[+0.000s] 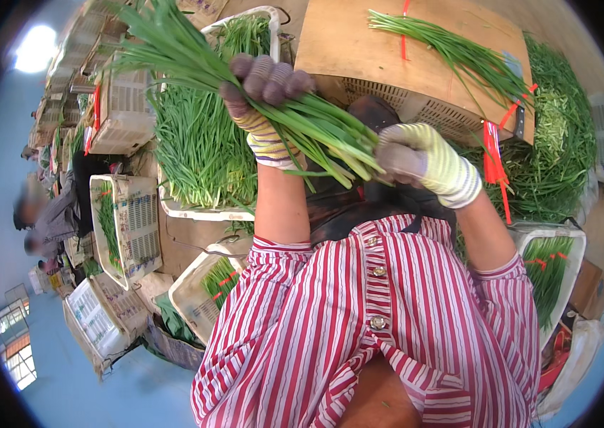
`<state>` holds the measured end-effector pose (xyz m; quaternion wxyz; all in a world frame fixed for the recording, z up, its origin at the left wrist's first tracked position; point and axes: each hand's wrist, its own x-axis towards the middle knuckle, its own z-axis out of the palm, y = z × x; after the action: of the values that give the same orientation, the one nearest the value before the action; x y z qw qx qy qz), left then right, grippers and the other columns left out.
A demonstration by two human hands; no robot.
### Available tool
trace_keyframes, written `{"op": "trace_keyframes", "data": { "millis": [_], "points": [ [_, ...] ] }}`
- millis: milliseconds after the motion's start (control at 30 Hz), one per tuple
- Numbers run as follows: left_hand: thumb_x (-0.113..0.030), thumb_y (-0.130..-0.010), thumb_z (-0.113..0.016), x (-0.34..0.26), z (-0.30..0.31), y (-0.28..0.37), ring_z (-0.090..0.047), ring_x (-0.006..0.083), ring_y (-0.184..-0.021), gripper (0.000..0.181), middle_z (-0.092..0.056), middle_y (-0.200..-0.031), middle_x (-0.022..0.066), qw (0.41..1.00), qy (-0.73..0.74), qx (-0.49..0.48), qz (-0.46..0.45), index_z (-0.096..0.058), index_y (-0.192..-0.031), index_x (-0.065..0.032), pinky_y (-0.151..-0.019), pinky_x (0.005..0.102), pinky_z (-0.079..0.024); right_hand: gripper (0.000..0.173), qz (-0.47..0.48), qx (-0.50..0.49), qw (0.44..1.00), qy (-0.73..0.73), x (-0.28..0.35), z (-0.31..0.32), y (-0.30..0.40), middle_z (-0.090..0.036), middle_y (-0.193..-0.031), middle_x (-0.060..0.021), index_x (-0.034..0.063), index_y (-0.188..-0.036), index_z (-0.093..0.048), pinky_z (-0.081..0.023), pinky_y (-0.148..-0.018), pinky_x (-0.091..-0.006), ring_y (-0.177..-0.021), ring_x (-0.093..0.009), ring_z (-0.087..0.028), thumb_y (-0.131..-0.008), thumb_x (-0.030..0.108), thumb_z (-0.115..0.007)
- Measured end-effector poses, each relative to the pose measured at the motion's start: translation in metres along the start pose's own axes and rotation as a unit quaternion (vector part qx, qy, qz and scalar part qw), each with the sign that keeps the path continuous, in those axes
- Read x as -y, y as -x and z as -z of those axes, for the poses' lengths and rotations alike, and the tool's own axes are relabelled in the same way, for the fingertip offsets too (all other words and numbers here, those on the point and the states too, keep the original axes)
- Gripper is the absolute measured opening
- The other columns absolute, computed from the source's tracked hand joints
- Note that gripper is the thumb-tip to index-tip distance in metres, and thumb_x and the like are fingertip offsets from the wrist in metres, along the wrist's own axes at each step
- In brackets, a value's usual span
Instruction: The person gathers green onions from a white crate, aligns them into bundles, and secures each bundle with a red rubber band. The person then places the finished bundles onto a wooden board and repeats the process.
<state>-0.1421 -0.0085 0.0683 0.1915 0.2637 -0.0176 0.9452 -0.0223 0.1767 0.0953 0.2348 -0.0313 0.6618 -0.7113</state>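
My left hand point(267, 107), in a striped knit glove with a dark, soiled palm, is closed around a bunch of long green leafy stalks point(328, 125) that look like garlic chives. The leaf tips fan out to the upper left. At the pale stem ends, my right hand point(425, 160), in a matching glove, touches the stalks; its fingers are curled, and whether they pinch a stalk cannot be told. Another bunch point(441, 43) lies on a wooden board point(334, 40) in front of me, across a red tie strip. Red strips point(493, 160) hang at the board's near right corner.
A white crate of loose greens point(205, 144) stands at my left. Cut greens point(553, 134) are heaped at the right. Crates with red-tied bunches point(219, 278) point(548, 273) flank me. Further crates point(125, 107) and seated people point(55, 208) are at the far left.
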Motion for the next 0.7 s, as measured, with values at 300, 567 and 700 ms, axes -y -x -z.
{"op": "trace_keyframes", "data": {
  "millis": [300, 567, 700],
  "points": [
    [-0.029, -0.081, -0.069, -0.041, 0.002, 0.002, -0.051, 0.0091, -0.065, 0.021, -0.052, -0.07, -0.0069, 0.997, 0.014, 0.046, -0.066, -0.057, -0.091, -0.0154, -0.07, 0.0288, -0.042, 0.055, 0.066, 0.032, 0.972, 0.223, -0.06, 0.019, 0.015, -0.063, -0.103, -0.0132, -0.0005, -0.123, -0.049, -0.047, -0.078, -0.0327, -0.087, -0.02, -0.062, -0.078, 0.03, -0.061],
    [-0.031, -0.081, -0.068, -0.058, -0.006, 0.004, -0.051, 0.0085, -0.064, 0.02, -0.053, -0.069, -0.0086, 0.996, 0.013, 0.023, -0.086, -0.057, -0.09, -0.0167, -0.068, 0.0282, -0.042, 0.038, 0.105, 0.088, 0.99, -0.02, -0.057, 0.013, 0.014, -0.05, -0.06, 0.0008, 0.0037, -0.081, -0.061, -0.032, -0.042, -0.02, -0.047, -0.005, -0.043, -0.085, 0.041, -0.053],
    [-0.032, -0.081, -0.067, -0.062, -0.005, 0.005, -0.052, 0.0083, -0.064, 0.02, -0.052, -0.068, -0.0092, 0.994, 0.014, 0.052, -0.093, -0.056, -0.088, -0.017, -0.066, 0.0269, -0.043, 0.04, -0.237, 0.1, 0.735, 0.627, -0.048, 0.058, 0.043, -0.063, -0.079, -0.0165, 0.002, -0.091, -0.064, -0.049, -0.075, -0.0392, -0.08, -0.031, -0.062, -0.069, 0.035, -0.067]
  ]
}}
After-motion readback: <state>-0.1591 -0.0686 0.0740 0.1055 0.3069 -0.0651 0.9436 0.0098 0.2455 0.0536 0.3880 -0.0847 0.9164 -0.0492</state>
